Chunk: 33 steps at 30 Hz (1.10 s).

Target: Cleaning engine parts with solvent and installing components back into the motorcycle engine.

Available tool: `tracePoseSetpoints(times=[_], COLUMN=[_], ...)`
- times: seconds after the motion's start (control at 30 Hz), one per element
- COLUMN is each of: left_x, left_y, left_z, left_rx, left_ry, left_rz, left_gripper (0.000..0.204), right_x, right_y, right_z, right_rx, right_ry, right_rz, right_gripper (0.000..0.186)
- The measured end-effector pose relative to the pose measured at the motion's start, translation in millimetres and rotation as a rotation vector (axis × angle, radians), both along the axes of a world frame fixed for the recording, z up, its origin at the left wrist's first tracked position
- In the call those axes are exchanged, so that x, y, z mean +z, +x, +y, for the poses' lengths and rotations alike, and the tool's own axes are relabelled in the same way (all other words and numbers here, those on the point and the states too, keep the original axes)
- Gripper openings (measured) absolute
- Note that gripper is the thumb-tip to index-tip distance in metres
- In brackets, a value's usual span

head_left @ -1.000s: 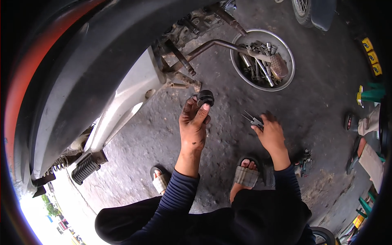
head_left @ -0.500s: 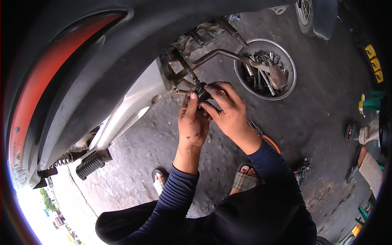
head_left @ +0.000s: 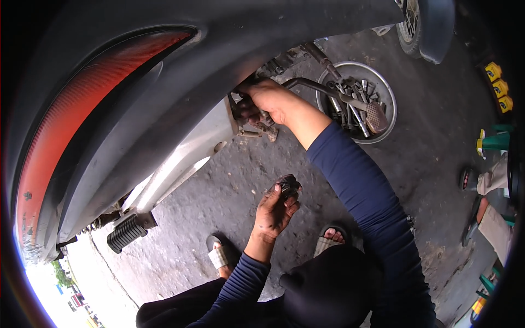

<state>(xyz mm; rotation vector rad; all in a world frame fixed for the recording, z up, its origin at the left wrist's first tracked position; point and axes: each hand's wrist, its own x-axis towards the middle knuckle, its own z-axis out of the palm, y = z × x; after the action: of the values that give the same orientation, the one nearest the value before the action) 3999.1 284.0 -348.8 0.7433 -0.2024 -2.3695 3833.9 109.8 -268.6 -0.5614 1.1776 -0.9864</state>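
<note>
My left hand (head_left: 275, 214) is closed round a small black ribbed piece (head_left: 286, 185), rubber by its look, and holds it low over the floor between me and the motorcycle. At the underside of the motorcycle, my right hand (head_left: 268, 99) reaches in beneath the dark body panel (head_left: 213, 87). Its fingertips are hidden among the metal parts there, so whether they grip anything does not show. Close beside the right wrist runs the bent pedal lever (head_left: 311, 83), which ends in a worn, textured pad (head_left: 376, 117).
A round metal basin (head_left: 391, 98) full of sockets and wrenches stands under the pedal. A footrest (head_left: 128, 232) juts out at lower left. On the right, another person's sandalled feet (head_left: 467, 179) are near a green stool (head_left: 496, 141). Another wheel (head_left: 409, 27) is at the top.
My hands have parted. The left has drawn back toward me with the black ribbed piece; the right has let go of it and moved up under the motorcycle's body panel.
</note>
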Motion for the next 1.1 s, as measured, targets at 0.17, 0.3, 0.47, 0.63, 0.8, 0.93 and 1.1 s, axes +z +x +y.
tracePoseSetpoints(times=[0.17, 0.3, 0.47, 0.63, 0.8, 0.93, 1.1], left_x=[4.7, 1.0, -4.6, 15.5, 34.8, 39.5, 42.4], left_y=[0.6, 14.5, 13.4, -9.3, -36.1, -51.2, -66.6], left_z=[3.7, -2.5, -20.1, -56.0, -88.1, -102.9, -101.1], left_rx=[-0.038, 0.023, 0.107, 0.115, 0.088, 0.122, 0.226], left_ry=[-0.023, -0.041, -0.073, -0.213, -0.327, -0.300, -0.127], left_rz=[-0.081, -0.089, -0.046, -0.049, -0.105, -0.138, -0.048], left_gripper=[0.043, 0.043, 0.041, 0.045, 0.045, 0.033, 0.031], right_x=[-8.2, -0.4, -36.5, -54.5, -56.1, -55.8, -57.6], right_y=[3.7, 10.2, -14.7, 6.5, 11.0, 6.9, 8.0], right_z=[20.1, 72.8, 169.5, 178.4, 146.2, 121.3, 109.9], right_rx=[0.163, 0.240, 0.021, -0.295, -0.552, -0.645, -0.650], right_ry=[-0.340, -0.362, -0.446, -0.637, -0.846, -0.815, -0.825], right_rz=[1.286, 1.391, 0.974, 0.910, 1.012, 1.097, 1.128], right_gripper=[0.025, 0.026, 0.021, 0.043, 0.049, 0.040, 0.034])
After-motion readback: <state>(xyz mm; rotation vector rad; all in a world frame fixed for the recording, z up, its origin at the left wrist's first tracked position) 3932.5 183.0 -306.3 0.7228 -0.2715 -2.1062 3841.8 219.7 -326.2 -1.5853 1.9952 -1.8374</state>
